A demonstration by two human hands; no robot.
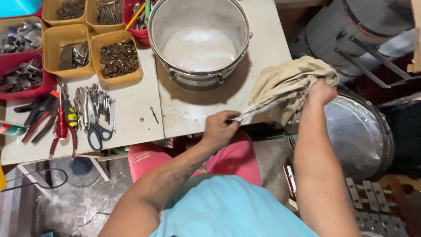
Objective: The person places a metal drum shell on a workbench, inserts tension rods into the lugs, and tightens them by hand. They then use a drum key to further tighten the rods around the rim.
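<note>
Head view shows left hand [219,127] pinching a thin metal rod [254,109] while right hand [320,92] grasps beige cloth [285,85] around it, wiping, beside worktop [193,114].

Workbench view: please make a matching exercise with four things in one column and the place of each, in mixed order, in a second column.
Things:
1. beige cloth
2. drum shell
3. scissors
4. screws

Places:
A. inside a yellow tray
B. held between both hands
C. flat on the table beside the pliers
D. standing open side up at the table's far edge

Pairs: 1-B, 2-D, 3-C, 4-A. The left hand pinches a corner of the cloth; the right hand grips the bunched part.
</note>
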